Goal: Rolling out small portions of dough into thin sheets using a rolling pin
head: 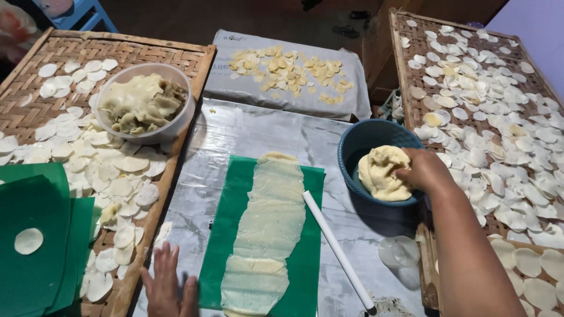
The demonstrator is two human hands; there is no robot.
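Our right hand (424, 170) gripped the dough lump (385, 172) inside the blue bowl (359, 142); left hand (166, 287), released, lay flat left of it. Tugging might tip the bowl onto the white rod (338, 250).

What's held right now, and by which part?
Right hand has its grip on the top right side of the dough lump in the blue bowl. Left hand holds nothing, lying flat on the table.
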